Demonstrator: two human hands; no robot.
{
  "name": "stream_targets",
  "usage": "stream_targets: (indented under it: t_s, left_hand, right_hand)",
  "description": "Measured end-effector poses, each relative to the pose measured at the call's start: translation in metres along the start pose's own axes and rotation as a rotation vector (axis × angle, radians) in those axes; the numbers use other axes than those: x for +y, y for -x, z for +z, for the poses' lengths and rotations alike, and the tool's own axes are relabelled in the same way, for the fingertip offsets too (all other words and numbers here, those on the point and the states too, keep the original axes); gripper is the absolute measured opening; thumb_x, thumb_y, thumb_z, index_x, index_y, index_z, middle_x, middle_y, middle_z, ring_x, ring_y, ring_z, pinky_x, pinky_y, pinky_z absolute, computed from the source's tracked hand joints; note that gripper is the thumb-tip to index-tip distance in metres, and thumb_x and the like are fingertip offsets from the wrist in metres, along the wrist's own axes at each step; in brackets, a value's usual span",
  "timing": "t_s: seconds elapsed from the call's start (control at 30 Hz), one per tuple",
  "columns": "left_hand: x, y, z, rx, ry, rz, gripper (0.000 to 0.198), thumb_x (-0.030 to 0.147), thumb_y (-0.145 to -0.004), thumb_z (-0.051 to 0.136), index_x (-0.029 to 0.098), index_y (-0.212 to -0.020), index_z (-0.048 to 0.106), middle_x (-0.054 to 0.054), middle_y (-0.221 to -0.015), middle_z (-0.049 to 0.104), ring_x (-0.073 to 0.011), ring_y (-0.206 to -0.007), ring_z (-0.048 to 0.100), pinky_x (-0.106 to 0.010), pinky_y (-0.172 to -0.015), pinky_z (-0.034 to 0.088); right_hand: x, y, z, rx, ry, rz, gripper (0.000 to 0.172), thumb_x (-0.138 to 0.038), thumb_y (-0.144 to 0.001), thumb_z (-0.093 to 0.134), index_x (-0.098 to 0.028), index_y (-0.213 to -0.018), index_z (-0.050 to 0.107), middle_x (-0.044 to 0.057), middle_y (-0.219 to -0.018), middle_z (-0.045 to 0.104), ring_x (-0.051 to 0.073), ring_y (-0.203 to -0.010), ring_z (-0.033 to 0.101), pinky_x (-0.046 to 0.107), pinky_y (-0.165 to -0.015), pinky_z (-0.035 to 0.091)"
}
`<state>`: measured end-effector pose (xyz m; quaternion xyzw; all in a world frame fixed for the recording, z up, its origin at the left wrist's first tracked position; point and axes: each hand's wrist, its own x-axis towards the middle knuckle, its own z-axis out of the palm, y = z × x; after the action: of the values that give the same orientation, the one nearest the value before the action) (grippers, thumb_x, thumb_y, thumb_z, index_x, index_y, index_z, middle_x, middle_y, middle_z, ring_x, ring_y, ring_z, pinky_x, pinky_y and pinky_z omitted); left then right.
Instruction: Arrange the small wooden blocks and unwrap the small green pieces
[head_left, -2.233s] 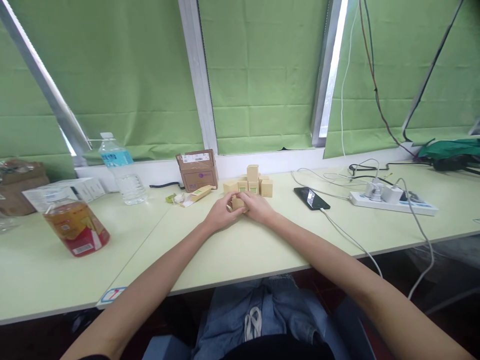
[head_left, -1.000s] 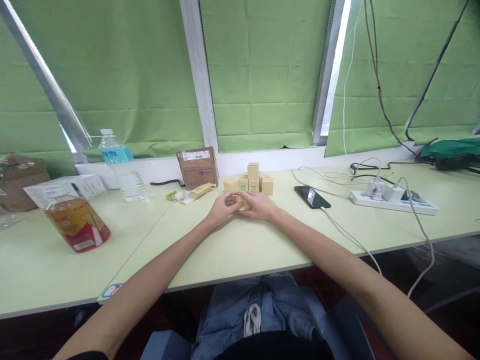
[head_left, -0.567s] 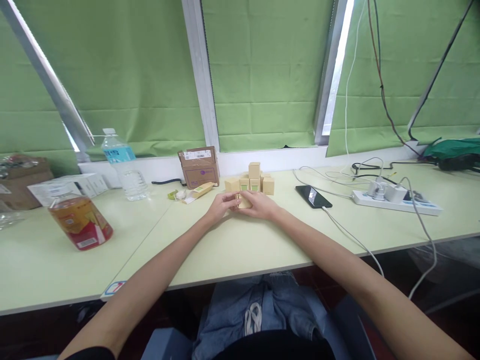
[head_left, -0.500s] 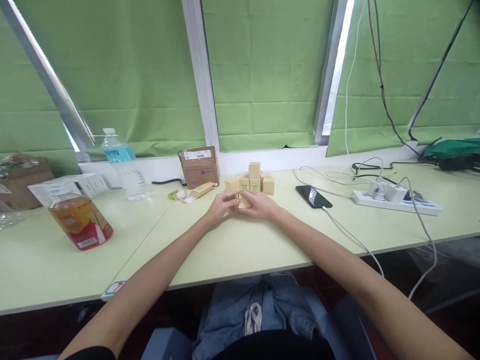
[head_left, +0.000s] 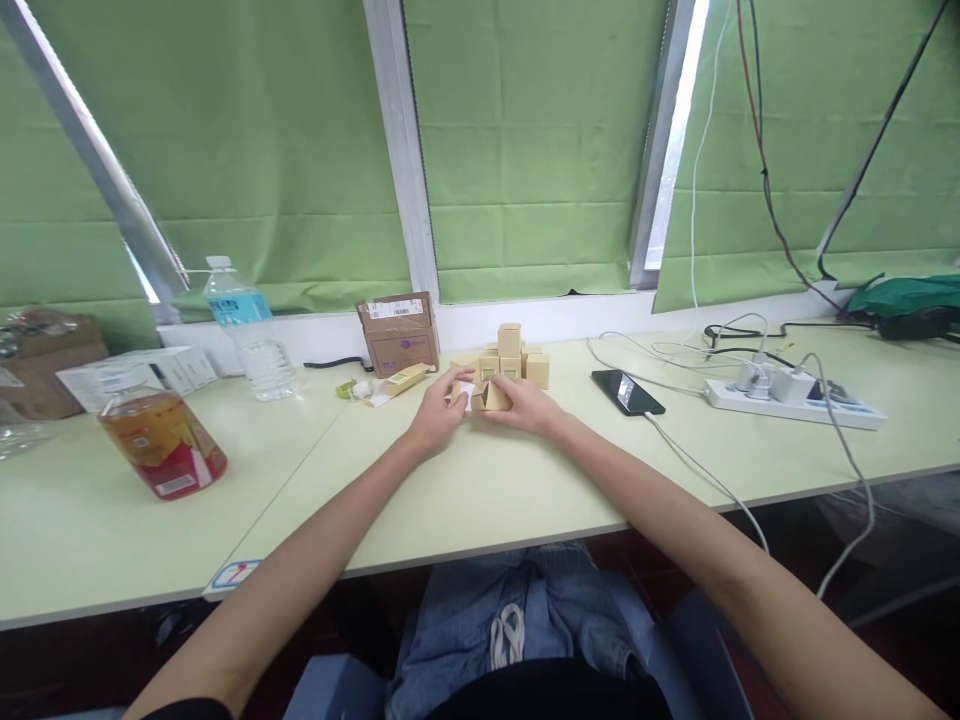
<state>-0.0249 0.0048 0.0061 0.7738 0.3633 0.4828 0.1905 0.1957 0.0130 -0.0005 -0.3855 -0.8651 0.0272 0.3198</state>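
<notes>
My right hand [head_left: 526,406] grips a small tan cardboard box [head_left: 495,397], its end flap raised towards the left. My left hand [head_left: 441,408] is curled beside that end, around a small white piece that looks like folded paper [head_left: 466,392]; whether the piece is still partly inside the box cannot be made out. Just behind my hands stand several similar small boxes, stacked, with one box [head_left: 509,338] on top. Green-and-tan labels show on two of them.
A brown carton [head_left: 401,338] and a tan packet [head_left: 406,379] lie left of the stack. Further left stand a water bottle [head_left: 251,335] and a bottle of amber drink [head_left: 163,445]. To the right are a phone [head_left: 628,392] with a cable and a white power strip [head_left: 795,405].
My hands have drawn slightly apart. The box end beside my left hand has opened, and a white piece now shows between the left fingers.
</notes>
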Motion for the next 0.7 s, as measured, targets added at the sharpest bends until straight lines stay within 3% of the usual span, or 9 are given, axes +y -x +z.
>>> stream_targets:
  t_s: [0.1,0.2,0.33,0.47,0.6,0.7]
  left_hand:
    - [0.004,0.000,0.003,-0.044,-0.302,0.281,0.033,0.013,-0.087,0.057,0.022,-0.115,0.073,-0.014,-0.138,0.064,-0.0299,-0.130,0.057,-0.047,-0.109,0.047]
    - [0.009,-0.001,0.005,-0.102,-0.440,0.383,0.025,0.010,-0.086,0.055,0.022,-0.102,0.071,-0.013,-0.128,0.069,-0.0304,-0.126,0.058,-0.048,-0.110,0.041]
    - [0.012,-0.001,0.004,-0.106,-0.513,0.333,0.010,0.021,-0.091,0.060,0.022,-0.083,0.066,-0.008,-0.096,0.073,-0.0278,-0.100,0.062,-0.047,-0.105,0.036]
    - [0.010,-0.001,0.003,-0.121,-0.492,0.261,0.029,0.030,-0.099,0.055,0.023,-0.073,0.067,-0.006,-0.073,0.069,-0.0248,-0.082,0.059,-0.044,-0.096,0.037]
    - [0.009,-0.001,0.005,-0.157,-0.511,0.265,0.027,0.030,-0.098,0.055,0.024,-0.082,0.075,-0.008,-0.078,0.073,-0.0263,-0.085,0.060,-0.043,-0.094,0.037]
    - [0.010,-0.002,0.007,-0.112,-0.495,0.242,0.023,0.030,-0.096,0.058,0.024,-0.103,0.079,-0.008,-0.081,0.074,-0.0277,-0.087,0.062,-0.043,-0.095,0.037]
  right_hand:
    - [0.002,-0.001,0.002,0.024,0.016,0.017,0.045,-0.052,-0.097,0.074,-0.021,-0.127,0.059,0.012,-0.119,0.074,0.029,-0.109,0.071,0.037,-0.089,0.054]
    - [0.005,-0.001,0.003,0.023,0.028,0.005,0.045,-0.050,-0.098,0.073,-0.021,-0.129,0.059,0.012,-0.122,0.073,0.029,-0.113,0.070,0.037,-0.093,0.054]
    - [0.007,-0.001,0.003,-0.002,0.084,0.000,0.044,-0.047,-0.097,0.074,-0.020,-0.129,0.060,0.013,-0.126,0.071,0.030,-0.119,0.068,0.038,-0.096,0.053]
    - [0.005,-0.001,0.004,0.003,0.103,0.015,0.044,-0.048,-0.098,0.074,-0.020,-0.129,0.060,0.013,-0.127,0.071,0.030,-0.119,0.069,0.037,-0.095,0.054]
    - [0.004,-0.002,0.004,-0.001,0.111,0.028,0.046,-0.048,-0.097,0.075,-0.021,-0.131,0.060,0.013,-0.129,0.071,0.030,-0.121,0.068,0.039,-0.098,0.054]
    - [0.006,-0.001,0.003,0.009,0.096,0.050,0.047,-0.050,-0.098,0.073,-0.022,-0.133,0.059,0.013,-0.129,0.071,0.030,-0.122,0.068,0.039,-0.100,0.054]
